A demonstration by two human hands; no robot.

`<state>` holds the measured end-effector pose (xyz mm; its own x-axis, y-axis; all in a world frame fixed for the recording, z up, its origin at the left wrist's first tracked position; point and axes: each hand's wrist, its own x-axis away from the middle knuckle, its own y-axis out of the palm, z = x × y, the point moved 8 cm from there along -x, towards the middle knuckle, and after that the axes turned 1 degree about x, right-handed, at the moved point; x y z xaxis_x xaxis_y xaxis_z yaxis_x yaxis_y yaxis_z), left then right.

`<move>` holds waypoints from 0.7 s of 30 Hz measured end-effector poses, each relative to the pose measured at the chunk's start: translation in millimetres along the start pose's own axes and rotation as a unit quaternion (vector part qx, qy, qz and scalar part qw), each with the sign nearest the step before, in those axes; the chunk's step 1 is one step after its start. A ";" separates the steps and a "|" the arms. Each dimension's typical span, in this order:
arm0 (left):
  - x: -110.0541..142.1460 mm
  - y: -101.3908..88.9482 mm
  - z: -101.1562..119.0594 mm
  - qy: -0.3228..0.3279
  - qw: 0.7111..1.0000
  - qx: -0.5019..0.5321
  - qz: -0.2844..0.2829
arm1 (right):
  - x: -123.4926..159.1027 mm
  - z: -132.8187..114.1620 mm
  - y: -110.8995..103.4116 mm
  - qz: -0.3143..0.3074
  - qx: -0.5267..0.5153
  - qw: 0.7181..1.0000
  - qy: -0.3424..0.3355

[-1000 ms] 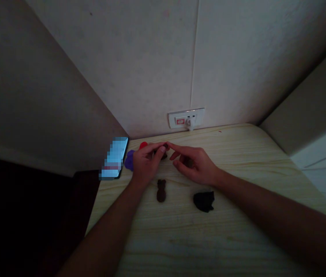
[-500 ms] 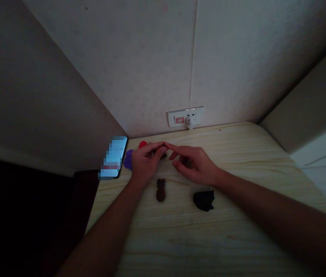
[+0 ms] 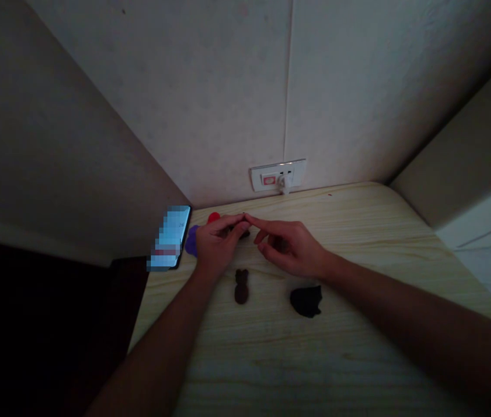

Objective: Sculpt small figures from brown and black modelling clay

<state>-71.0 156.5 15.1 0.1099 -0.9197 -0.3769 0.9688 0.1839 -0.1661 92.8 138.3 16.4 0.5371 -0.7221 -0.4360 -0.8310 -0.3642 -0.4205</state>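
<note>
My left hand [image 3: 218, 240] is closed, with thumb and fingers pinching a small dark brown lump [image 3: 245, 233] that looks like modelling clay. Most of that lump is hidden behind the fingers. From the right, the stretched index finger of my right hand [image 3: 286, 246] meets the left fingertips, at a tiny dark bit. Its thumb and other fingers are loosely bent, and I see nothing held in them. Below the hands a brown clay figure [image 3: 241, 287] with a round body and two ear-like bumps lies flat. A black clay lump [image 3: 305, 301] with a jagged right edge lies under my right wrist.
A purple lump [image 3: 191, 241] and a red one [image 3: 214, 218] sit behind my left hand, partly covered. At the table's left edge lies a phone [image 3: 169, 238] with its screen lit. A wall socket [image 3: 277, 175] with a white plug is just above the wooden table [image 3: 306, 370].
My right index fingertip stays against the left fingertips. The brown piece showing there a second ago is now mostly covered. The view has shifted slightly; the things on the table have stayed put.
</note>
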 end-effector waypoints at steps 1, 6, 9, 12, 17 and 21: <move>-0.2 -0.2 0.5 0.001 1.000 0.001 -0.002 | -0.2 0.5 -0.2 0.001 -0.001 1.000 0.003; -1.5 -2.2 1.7 0.003 1.000 0.014 -0.005 | -1.5 1.8 -1.2 0.001 -0.004 1.000 0.022; -1.8 -2.7 -1.0 -0.012 1.000 0.024 -0.003 | -2.0 2.9 -3.6 0.013 -0.007 0.999 0.037; -1.7 -2.1 -3.1 -0.023 0.999 0.034 -0.006 | -1.6 5.7 -5.8 0.031 -0.019 0.998 0.047; -2.0 -2.6 -3.0 -0.025 1.000 0.017 -0.002 | -0.8 7.7 -5.3 0.037 -0.020 0.998 0.045; -2.9 -5.4 0.2 -0.012 1.000 -0.016 0.014 | -0.6 6.8 -5.0 0.036 -0.021 0.998 0.043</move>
<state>-76.5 158.0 17.2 0.1422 -0.9224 -0.3590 0.9579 0.2196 -0.1849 97.6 144.5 13.4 0.4627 -0.7942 -0.3939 -0.8733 -0.3320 -0.3565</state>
